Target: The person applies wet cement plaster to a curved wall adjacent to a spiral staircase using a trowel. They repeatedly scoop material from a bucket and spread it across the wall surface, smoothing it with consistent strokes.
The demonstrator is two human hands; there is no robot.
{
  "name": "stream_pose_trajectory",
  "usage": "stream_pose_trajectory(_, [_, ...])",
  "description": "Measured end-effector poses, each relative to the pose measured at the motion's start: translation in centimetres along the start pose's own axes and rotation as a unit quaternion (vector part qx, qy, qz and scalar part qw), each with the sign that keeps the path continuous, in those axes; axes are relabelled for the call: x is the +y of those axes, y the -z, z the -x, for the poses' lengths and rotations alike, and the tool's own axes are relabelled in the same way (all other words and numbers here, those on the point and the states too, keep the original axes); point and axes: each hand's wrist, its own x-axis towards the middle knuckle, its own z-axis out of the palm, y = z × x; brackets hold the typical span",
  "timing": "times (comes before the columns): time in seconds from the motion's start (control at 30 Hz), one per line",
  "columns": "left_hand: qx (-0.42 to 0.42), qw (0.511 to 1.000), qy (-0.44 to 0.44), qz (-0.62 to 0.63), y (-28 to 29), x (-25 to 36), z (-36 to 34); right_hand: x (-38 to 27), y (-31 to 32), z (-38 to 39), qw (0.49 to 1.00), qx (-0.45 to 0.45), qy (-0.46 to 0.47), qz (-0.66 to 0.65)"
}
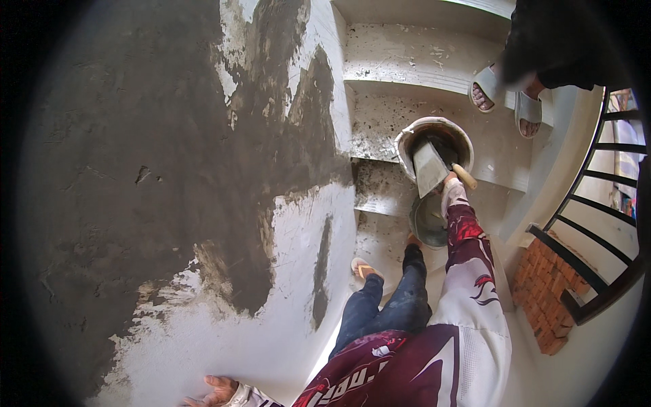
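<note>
My right hand (449,178) is closed on a plastering trowel (429,169) with a flat, pale rectangular blade and a wooden handle. The blade tilts over the near side of a white-rimmed bucket (419,131), which has dark grey mortar (445,150) inside. My fingers are partly hidden by the handle. At the lower left, my left hand (214,392) has its fingers spread at the white part of the wall (224,349); whether the palm presses on it is unclear. Wet-looking grey plaster (169,163) covers much of that wall, with ragged edges.
Splattered stairs (400,57) rise ahead. A grey bucket (428,227) stands below the first, near my legs. Another person's sandalled feet (483,97) are on the stairs at upper right. Black railing (597,232) and stacked orange bricks (546,295) lie to the right.
</note>
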Motion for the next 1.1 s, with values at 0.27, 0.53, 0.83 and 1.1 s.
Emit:
stream_pose_trajectory(0.27, [0.078, 0.990, 0.038, 0.109, 0.0, 0.4, -0.3, 4.2, 1.3, 8.9, 0.981, 0.026, 0.001, -0.191])
stream_pose_trajectory(0.53, [0.033, 0.998, 0.027, 0.037, 0.7, -0.9, -0.7, 0.2, 4.4, 22.8, 0.772, -0.089, 0.163, -0.608])
stream_pose_trajectory(0.83, [0.024, 0.997, 0.039, 0.056, 1.4, -1.0, -0.8, -25.0, 11.2, 36.3, 0.686, 0.052, 0.358, -0.632])
stream_pose_trajectory(1.1, [0.024, 0.997, 0.042, 0.057, 1.9, -1.2, -1.0, -31.8, 12.6, 38.2, 0.657, 0.144, 0.361, -0.646])
